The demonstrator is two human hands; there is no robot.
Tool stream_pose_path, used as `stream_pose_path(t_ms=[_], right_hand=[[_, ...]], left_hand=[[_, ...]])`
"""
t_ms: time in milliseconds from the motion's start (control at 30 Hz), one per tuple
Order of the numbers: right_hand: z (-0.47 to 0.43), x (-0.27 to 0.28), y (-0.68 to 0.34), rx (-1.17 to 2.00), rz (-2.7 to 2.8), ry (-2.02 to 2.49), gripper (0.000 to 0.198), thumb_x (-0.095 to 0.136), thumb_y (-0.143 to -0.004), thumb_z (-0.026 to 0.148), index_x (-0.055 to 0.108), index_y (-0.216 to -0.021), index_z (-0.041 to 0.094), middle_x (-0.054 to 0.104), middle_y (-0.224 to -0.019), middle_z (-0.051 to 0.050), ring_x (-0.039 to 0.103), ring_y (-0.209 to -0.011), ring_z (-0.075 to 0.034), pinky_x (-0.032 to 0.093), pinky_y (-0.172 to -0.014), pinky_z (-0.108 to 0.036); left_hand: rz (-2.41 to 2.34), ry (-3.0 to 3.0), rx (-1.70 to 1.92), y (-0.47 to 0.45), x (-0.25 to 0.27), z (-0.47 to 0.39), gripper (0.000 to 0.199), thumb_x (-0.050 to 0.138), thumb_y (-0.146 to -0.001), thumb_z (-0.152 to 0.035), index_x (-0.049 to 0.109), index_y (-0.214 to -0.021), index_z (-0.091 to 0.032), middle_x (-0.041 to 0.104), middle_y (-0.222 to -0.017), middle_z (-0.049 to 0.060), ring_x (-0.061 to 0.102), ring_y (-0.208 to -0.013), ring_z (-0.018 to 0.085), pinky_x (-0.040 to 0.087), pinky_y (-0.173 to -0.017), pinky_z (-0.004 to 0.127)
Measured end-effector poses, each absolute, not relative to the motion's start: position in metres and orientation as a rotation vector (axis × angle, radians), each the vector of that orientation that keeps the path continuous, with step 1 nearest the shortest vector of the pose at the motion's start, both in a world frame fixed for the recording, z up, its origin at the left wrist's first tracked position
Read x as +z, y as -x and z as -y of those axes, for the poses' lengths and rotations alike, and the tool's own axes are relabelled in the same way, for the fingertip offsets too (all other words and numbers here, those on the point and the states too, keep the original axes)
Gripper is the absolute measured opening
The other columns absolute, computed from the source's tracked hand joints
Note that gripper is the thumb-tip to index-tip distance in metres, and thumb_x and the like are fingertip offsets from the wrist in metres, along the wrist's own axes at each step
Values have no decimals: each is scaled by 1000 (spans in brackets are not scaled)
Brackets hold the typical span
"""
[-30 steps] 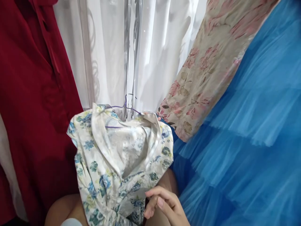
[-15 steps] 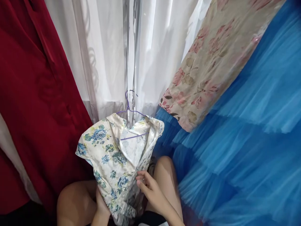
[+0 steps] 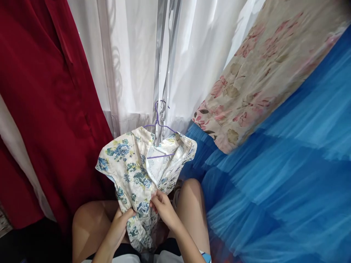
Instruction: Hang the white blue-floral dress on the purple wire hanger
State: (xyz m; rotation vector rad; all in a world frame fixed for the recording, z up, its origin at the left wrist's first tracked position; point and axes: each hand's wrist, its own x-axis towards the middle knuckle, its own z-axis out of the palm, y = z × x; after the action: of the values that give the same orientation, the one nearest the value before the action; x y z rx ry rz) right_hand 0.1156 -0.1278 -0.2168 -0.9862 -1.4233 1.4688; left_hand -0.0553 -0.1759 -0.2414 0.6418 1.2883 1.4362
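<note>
A white sleeveless blouse with blue and green flowers is on a purple wire hanger, whose hook is at the strips hanging in front of the curtain. Its V-neck gapes, showing the hanger's lower bar. My left hand grips the blouse's left side, thumb on the front and the other fingers behind the cloth. At the front edge just below the neckline, my right hand pinches the fabric. The lower part of the blouse hangs bunched between my legs.
White curtains and shiny vertical strips hang ahead. Red cloth drapes on the left. To the right are a beige floral garment and a blue tiered tulle skirt. My bare knees flank the blouse.
My right hand has moved up and left and closed on the front edge. My left hand has risen along the side, its thumb now on the front. The whole view has shifted slightly.
</note>
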Motion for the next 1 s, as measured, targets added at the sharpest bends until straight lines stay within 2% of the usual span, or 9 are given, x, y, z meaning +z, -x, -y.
stream_pose_path(t_ms=[133,267,333,433,533,600,700,833,1000], right_hand=[[133,-226,-122,1416,1451,987,29,46,-91,31,44,-64,20,44,-52,5,37,-47,-10,28,-50,-24],[141,-232,-140,1289,1450,1054,29,50,-86,27,45,-59,20,45,-48,5,36,-47,-9,27,-49,-24],[145,-230,-143,1286,1400,1100,27,52,-86,29,47,-61,19,48,-47,5,35,-43,-9,25,-47,-24],[154,-220,-135,1319,1411,1127,29,56,-86,35,51,-63,18,53,-47,3,37,-40,-8,26,-45,-23],[159,-206,-123,1403,1464,1110,30,56,-86,39,55,-65,17,58,-48,1,39,-36,-8,27,-41,-22],[155,-195,-119,1430,1452,1097,28,57,-84,39,57,-67,17,59,-47,2,37,-33,-8,25,-38,-21],[131,-162,-119,1400,1385,1020,23,58,-80,36,62,-71,16,60,-47,2,36,-32,-7,23,-36,-21],[77,-83,-115,1218,1295,864,25,61,-76,38,63,-67,15,61,-49,1,33,-33,-6,22,-36,-22],[38,-11,-103,1096,1284,725,22,62,-75,35,63,-68,14,62,-53,1,35,-36,-5,24,-38,-21]], left_hand=[[-1461,-993,1409,106,-252,155,29,70,-59,-29,66,-86,-18,71,-84,8,66,-99,35,53,-90,46],[-1904,-1194,1742,125,-262,146,34,67,-68,-35,59,-97,-20,66,-105,11,62,-105,33,47,-96,48],[-1854,-1344,1754,102,-262,152,32,65,-76,-37,58,-104,-22,64,-107,9,62,-102,29,48,-95,44],[-1488,-1615,1488,44,-255,165,28,64,-81,-32,61,-108,-25,67,-107,7,63,-104,26,48,-93,37],[-1502,-1619,1428,2,-247,171,11,56,-86,-29,61,-93,-23,69,-91,6,65,-89,25,50,-82,35],[-1579,-1636,1442,-7,-245,171,9,52,-86,-26,56,-79,-22,65,-77,4,62,-76,23,48,-73,33],[-1569,-1773,1414,-5,-246,171,13,50,-87,-21,50,-74,-23,60,-75,4,59,-74,21,45,-71,30],[-1585,-1946,1279,-2,-251,172,17,45,-91,-21,47,-74,-22,58,-78,6,58,-75,22,44,-70,30],[-1556,-2120,1104,-3,-245,168,14,48,-87,-16,53,-75,-22,61,-83,7,59,-77,22,43,-68,30]])
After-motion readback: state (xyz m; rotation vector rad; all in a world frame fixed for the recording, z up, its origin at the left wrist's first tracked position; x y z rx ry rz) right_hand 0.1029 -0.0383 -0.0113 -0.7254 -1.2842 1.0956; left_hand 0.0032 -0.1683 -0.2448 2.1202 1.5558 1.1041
